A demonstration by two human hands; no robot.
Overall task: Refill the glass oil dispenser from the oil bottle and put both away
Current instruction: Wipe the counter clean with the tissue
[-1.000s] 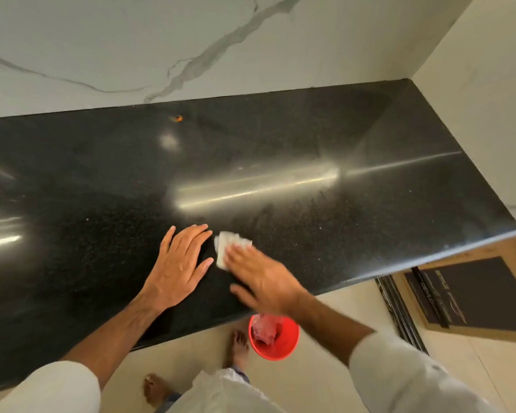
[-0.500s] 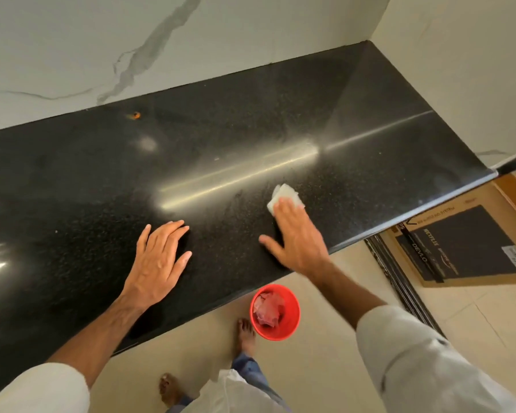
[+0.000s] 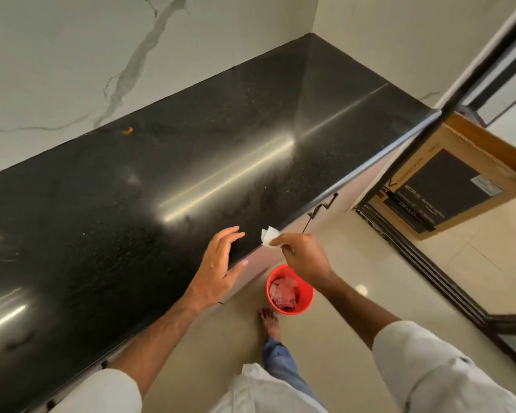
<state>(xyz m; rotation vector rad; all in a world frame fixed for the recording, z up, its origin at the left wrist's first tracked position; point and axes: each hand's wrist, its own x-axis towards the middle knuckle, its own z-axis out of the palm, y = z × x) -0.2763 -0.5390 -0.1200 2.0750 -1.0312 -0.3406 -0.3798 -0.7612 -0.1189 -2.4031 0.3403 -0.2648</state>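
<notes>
Right hand [image 3: 306, 257] pinches crumpled tissue [image 3: 269, 236] over edge of surface [image 3: 191, 162]; left hand [image 3: 218, 265] spread, relaxed, empty. Carry tissue squarely above red bin [image 3: 306, 296] before release. Dispenser, oil bottle out of view, likely stowed.

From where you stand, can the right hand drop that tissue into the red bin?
Probably yes. The right hand pinches the tissue just past the counter edge, almost above the open red bin on the floor, with nothing between them.
</notes>
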